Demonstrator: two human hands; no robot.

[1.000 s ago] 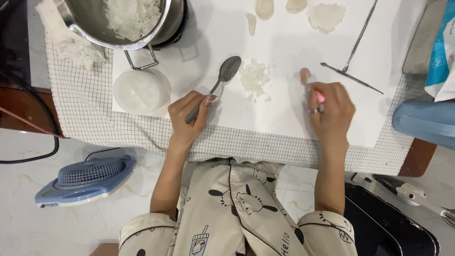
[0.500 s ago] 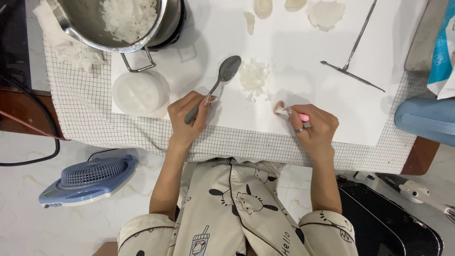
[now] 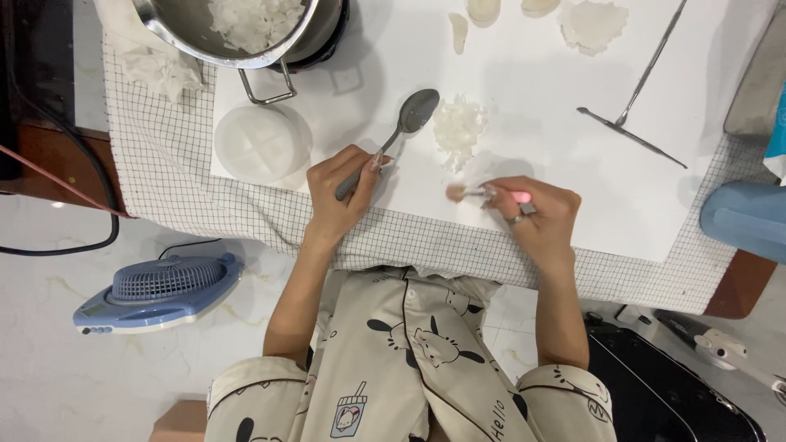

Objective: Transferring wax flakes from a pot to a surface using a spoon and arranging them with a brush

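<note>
Gripping one metal spoon [image 3: 391, 145] by its handle, the left hand [image 3: 342, 192] rests on the tabletop [image 3: 540, 98]. Right hand [image 3: 536, 214] pinches one small pink-handled brush [image 3: 483, 194] just below one pile of white flakes [image 3: 458, 127].

The right hand [image 3: 540, 214] has pulled back from three o'clock of the white pile [image 3: 458, 129], swinging its pink brush [image 3: 483, 194] round; the bristle tip now sits at six o'clock below it.
</note>
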